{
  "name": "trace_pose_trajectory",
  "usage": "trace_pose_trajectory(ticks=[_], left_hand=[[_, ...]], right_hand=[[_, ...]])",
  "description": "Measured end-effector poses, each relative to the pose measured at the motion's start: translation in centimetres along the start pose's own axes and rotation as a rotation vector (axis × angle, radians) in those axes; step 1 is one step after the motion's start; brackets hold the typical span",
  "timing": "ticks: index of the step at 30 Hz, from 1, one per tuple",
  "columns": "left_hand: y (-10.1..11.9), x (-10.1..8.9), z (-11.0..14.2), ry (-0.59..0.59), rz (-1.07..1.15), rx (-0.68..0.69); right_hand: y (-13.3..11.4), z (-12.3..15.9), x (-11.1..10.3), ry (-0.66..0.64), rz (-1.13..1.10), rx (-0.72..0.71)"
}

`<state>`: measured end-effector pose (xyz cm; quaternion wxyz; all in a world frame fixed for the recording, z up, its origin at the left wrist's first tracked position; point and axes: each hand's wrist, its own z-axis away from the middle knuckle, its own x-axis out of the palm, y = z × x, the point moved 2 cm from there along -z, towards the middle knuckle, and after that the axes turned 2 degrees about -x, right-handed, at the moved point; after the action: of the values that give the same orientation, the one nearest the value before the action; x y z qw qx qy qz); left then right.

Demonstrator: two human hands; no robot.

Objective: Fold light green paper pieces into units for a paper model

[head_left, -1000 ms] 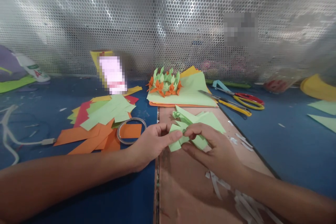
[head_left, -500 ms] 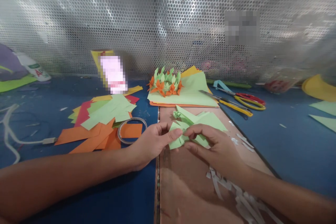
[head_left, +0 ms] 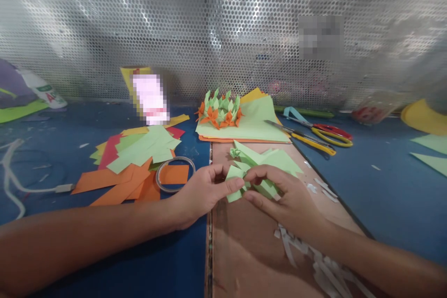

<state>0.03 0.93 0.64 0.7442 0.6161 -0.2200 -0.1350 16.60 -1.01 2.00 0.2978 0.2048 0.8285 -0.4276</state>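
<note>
A small folded piece of light green paper [head_left: 233, 183] is pinched between the thumb and fingers of my left hand [head_left: 206, 191]. At its right edge, my right hand [head_left: 288, 200] has thumb and fingers curled in to meet it, gripping that side. Just behind my hands lie larger light green sheets [head_left: 284, 160] and a small crumpled green paper bit [head_left: 234, 152] on the brown board [head_left: 237, 251]. The fingers hide part of the folded piece.
Orange and green folded paper flowers [head_left: 220, 114] rest on stacked sheets [head_left: 261, 121]. To the right lie a yellow cutter [head_left: 314, 143] and scissors [head_left: 331, 135]. Leftward are a tape roll [head_left: 159, 179], orange paper strips [head_left: 104, 178], a blurred phone [head_left: 151, 98] and white paper strips [head_left: 328, 270] rightward.
The folded green paper has turned slightly in my fingers and its outline looks narrower. Both hands have stayed in nearly the same place.
</note>
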Motion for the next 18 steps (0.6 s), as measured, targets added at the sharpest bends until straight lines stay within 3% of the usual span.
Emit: trace_pose_trajectory(ticks=[9, 18], left_hand=[[0.22, 0.14, 0.01, 0.02, -0.011, 0.02], [0.15, 0.17, 0.21, 0.02, 0.018, -0.005]], right_hand=[[0.56, 0.1, -0.03, 0.002, -0.047, 0.029], [0.14, 0.0, -0.21, 0.023, -0.072, -0.028]])
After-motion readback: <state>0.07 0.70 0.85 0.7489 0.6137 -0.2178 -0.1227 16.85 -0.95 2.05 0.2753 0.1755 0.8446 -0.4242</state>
